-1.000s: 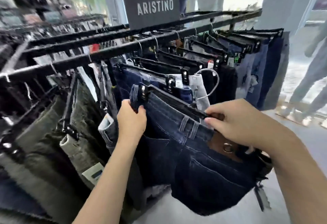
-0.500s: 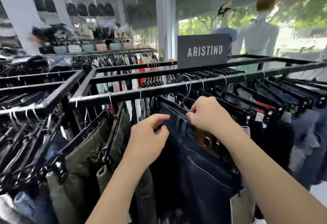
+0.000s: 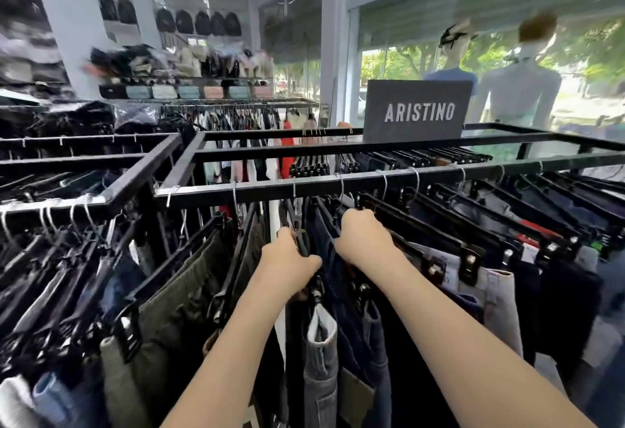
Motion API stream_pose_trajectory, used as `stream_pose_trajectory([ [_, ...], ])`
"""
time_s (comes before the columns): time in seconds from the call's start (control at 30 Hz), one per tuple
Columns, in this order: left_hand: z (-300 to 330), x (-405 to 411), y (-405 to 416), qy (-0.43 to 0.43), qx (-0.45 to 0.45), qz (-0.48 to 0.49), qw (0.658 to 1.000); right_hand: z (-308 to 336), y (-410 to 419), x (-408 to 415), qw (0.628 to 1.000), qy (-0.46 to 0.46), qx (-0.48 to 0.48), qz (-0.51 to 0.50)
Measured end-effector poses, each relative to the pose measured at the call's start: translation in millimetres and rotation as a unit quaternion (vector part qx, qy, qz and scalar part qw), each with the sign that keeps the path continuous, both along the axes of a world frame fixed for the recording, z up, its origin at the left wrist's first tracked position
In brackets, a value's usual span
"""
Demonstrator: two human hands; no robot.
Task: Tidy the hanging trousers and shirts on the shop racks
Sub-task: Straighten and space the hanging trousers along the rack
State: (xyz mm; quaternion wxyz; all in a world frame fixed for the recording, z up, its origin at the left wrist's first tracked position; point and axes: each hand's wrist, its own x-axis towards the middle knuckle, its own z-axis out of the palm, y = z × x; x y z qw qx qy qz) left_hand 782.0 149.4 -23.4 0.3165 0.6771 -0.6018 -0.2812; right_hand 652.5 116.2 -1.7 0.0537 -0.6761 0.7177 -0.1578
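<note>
Your left hand (image 3: pixel 287 260) is curled round the top of a black clip hanger (image 3: pixel 302 241) on the near rail (image 3: pixel 422 179) of the rack; the thumb lies across towards the dark blue jeans (image 3: pixel 326 241) beside it. Your right hand (image 3: pixel 363 238) is closed in a fist over the hanger bar and waistband of those jeans, just beside the left hand, with the knuckles up under the rail. The fingertips of both hands are hidden, so how tightly they pinch cannot be told.

The dark blue jeans hang from the near rail between your two hands, edge-on to you. Just below your left wrist hangs a grey pair (image 3: pixel 319 353) with its pale waistband lining showing. To the left, olive trousers (image 3: pixel 169 309) hang on clip hangers from the same rail. To the right of your right forearm hang light-coloured trousers (image 3: pixel 497 292) with a paper tag, then a row of dark pairs (image 3: pixel 558 292) running off to the right.

A dark sign (image 3: pixel 417 111) reading ARISTINO stands on the far side of the rack. Behind it, two mannequins (image 3: pixel 521 82) stand by the window. A second rack (image 3: pixel 67 197) joins on the left, crowded with dark garments. Shelves of bags (image 3: pixel 199 23) line the back wall; that part is blurred.
</note>
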Motion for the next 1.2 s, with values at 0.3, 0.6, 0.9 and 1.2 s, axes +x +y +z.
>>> stream_pose_trajectory([
  [0.3, -6, 3, -12, -0.056, 0.004, 0.023, 0.998, -3, 10, -8, 1.0, 0.005, -0.028, 0.002],
  [0.6, 0, 27, -9, -0.122, -0.009, 0.018, 0.992, -13, 24, -7, 0.994, 0.028, -0.095, 0.046],
  [0.9, 20, 72, 5, -0.283, -0.121, 0.057, 0.95, -8, 36, 44, 0.972, -0.101, -0.012, 0.211],
  [1.2, 7, 87, 8, -0.221, -0.016, 0.036, 0.974, -10, 35, 36, 0.967, -0.135, 0.054, 0.209],
])
